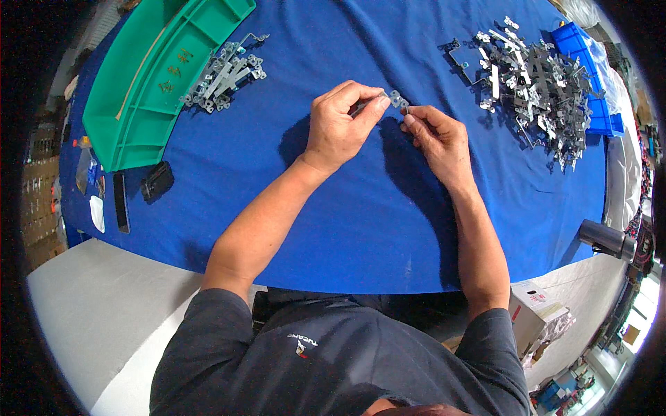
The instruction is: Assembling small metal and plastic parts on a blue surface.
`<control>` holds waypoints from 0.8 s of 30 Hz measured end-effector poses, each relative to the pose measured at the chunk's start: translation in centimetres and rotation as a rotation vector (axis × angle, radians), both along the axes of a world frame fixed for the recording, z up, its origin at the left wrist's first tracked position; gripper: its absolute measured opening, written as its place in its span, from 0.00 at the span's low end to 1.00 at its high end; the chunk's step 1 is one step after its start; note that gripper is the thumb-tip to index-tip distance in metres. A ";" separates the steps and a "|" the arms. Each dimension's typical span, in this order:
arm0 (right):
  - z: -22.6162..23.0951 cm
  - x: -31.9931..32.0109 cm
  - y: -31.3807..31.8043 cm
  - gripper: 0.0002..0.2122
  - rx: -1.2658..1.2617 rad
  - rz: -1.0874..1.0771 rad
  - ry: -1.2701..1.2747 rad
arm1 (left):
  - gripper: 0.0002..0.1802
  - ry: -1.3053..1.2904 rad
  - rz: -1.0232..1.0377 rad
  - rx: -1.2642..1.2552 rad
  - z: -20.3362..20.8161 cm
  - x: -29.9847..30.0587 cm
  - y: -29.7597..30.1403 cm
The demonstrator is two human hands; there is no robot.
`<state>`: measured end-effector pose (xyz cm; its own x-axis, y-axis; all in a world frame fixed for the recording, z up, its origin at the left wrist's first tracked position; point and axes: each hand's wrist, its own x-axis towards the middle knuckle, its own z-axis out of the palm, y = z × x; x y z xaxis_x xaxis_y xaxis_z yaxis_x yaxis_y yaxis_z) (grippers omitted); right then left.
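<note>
Blue cloth [333,243], wrinkled, under your work. One green plastic bin [104,104], ribbed, left. Two tangled piles of bent metal parts: large right [544,90], small left [229,76]. Mid-cloth, your left hand [336,125] and right hand [444,142], fingertips clamped on one small bracket [397,100].

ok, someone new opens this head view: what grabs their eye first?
Probably the big heap of metal brackets at the upper right of the blue cloth, in front of a blue bin. Then the long green tray at upper left, with a smaller bracket pile against its right side. At upper centre, the left hand and right hand meet at a small metal part.
</note>
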<state>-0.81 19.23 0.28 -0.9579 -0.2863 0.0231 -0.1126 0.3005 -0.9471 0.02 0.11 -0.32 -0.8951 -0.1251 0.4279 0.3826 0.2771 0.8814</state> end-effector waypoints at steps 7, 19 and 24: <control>0.2 -0.1 0.2 0.07 0.053 0.012 0.052 | 0.05 -0.018 -0.031 -0.090 0.0 0.0 -0.2; -0.3 -0.2 0.3 0.07 0.023 -0.003 0.083 | 0.06 0.050 -0.116 -0.249 0.4 0.2 0.2; 0.4 -0.4 0.5 0.05 -0.230 -0.097 -0.217 | 0.06 0.042 -0.075 -0.198 0.0 0.1 -0.1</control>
